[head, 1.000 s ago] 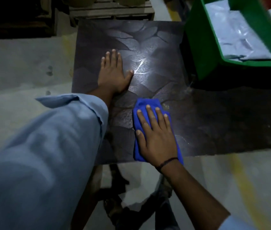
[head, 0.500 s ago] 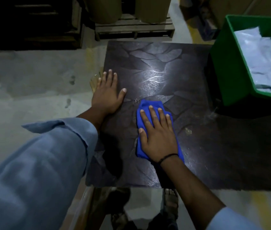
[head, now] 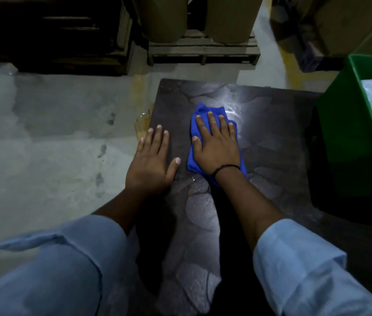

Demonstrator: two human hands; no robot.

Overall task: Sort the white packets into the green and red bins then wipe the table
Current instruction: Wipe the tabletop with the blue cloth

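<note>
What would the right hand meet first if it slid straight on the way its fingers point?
Likely nothing: the right hand, flat on the blue cloth, has only bare table ahead up to its far edge. The wooden pallet beyond looks lower.

Stained grey concrete floor (head: 43, 156), dim light. Pale wooden pallet (head: 203, 51) at far side bears two tan cylindrical drums (head: 162, 17). Dark slatted pallet stack (head: 55, 30) far left.

Saw two tan drums (head: 162, 17) (head: 228, 17) upright on a wooden pallet (head: 203, 50). Noted dark stacked pallets (head: 55, 35) just left of it, stained concrete floor (head: 55, 144) in front, a yellow floor line (head: 291, 65) and cardboard boxes (head: 351, 19) at upper right.
</note>
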